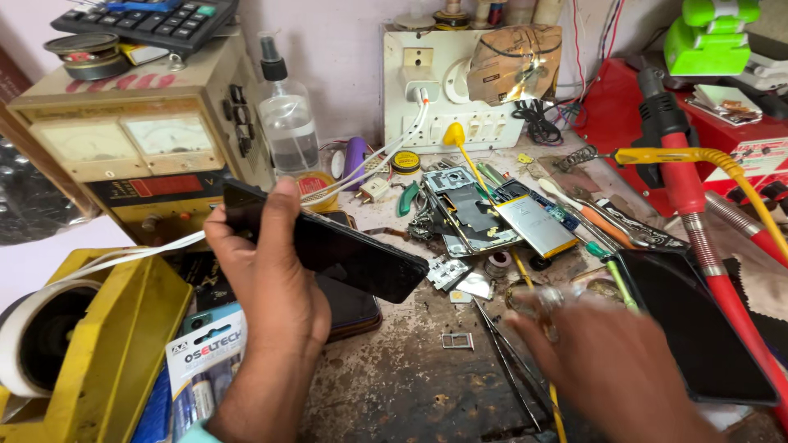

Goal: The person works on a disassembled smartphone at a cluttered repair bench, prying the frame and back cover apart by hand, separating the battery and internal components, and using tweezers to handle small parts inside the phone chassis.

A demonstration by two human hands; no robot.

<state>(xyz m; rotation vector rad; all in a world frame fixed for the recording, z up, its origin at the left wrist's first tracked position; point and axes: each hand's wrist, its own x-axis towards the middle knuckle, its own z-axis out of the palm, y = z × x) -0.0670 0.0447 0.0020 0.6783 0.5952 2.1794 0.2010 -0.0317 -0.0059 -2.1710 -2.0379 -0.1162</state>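
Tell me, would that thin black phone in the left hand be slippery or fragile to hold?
The thin black phone looks glossy and flat, so probably slippery. The left hand pinches it near one end, tilted, and it shows no sag: likely stiff. Its thinness suggests it could crack if dropped on the cluttered workbench.

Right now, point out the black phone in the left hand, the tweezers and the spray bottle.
black phone (345,254), head view, middle of its dark face
tweezers (502,361), head view, midway along the legs
spray bottle (289,131), head view, clear body

Phone (328,246) left of tweezers (505,361), opened handset (492,213) behind.
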